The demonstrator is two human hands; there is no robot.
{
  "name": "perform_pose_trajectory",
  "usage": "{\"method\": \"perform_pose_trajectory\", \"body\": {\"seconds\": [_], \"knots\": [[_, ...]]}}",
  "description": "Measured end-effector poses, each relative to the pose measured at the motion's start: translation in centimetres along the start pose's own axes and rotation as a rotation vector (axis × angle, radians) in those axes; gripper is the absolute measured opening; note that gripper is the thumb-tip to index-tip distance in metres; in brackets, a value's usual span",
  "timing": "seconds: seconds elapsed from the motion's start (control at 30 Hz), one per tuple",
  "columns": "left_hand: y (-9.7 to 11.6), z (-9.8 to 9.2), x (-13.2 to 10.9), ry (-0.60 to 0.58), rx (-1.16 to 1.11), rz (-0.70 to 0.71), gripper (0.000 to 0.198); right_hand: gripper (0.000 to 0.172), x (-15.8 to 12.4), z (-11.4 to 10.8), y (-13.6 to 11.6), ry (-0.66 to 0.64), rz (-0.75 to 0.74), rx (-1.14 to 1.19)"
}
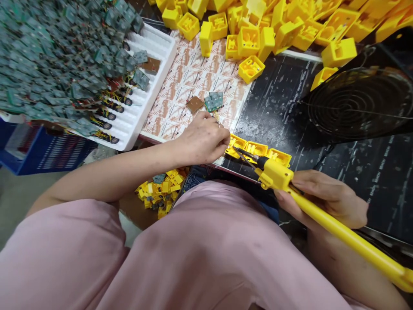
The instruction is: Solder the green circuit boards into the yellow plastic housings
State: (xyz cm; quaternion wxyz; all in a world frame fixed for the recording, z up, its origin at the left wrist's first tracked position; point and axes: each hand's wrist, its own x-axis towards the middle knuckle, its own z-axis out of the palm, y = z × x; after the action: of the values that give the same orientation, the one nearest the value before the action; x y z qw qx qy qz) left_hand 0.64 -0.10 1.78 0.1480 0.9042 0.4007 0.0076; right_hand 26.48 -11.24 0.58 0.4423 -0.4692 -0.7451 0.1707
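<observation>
Black bench mat (280, 107) at centre carries a row of yellow housings (261, 150), three open square shells set side by side at its near edge. The left hand (204, 138) pinches the row's left end. The right hand (325, 198), lower right, grips a yellow tool (355, 243) whose dark tip rests on the left housing, just beside the left fingertips. Upper left: a white tray (155, 56) under heaped green circuit boards (48, 56). Top: loose yellow shells (274, 26). Right: a wire fan guard (358, 103). Two small boards (214, 101) lie just above the left hand.
</observation>
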Motion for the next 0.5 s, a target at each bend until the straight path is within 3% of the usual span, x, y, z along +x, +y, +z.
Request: {"method": "perform_pose_trajectory", "body": {"seconds": [0.1, 0.17, 0.37, 0.5], "knots": [[0.2, 0.0, 0.1, 0.005, 0.026, 0.011, 0.023, 0.016, 0.7, -0.2, -0.1, -0.124, -0.084, -0.069], [0.2, 0.1, 0.1, 0.017, 0.039, 0.010, 0.024, 0.015, 1.2, 0.0, 0.0, -0.110, -0.134, -0.089], [0.4, 0.6, 0.1, 0.104, 0.130, 0.064, 0.025, 0.036, 1.9, 0.6, 0.6, -0.113, -0.436, -0.093], [0.3, 1.0, 0.0, 0.152, 0.224, 0.094, 0.028, 0.027, 1.3, -0.6, 0.1, -0.182, -0.367, -0.084]]}}
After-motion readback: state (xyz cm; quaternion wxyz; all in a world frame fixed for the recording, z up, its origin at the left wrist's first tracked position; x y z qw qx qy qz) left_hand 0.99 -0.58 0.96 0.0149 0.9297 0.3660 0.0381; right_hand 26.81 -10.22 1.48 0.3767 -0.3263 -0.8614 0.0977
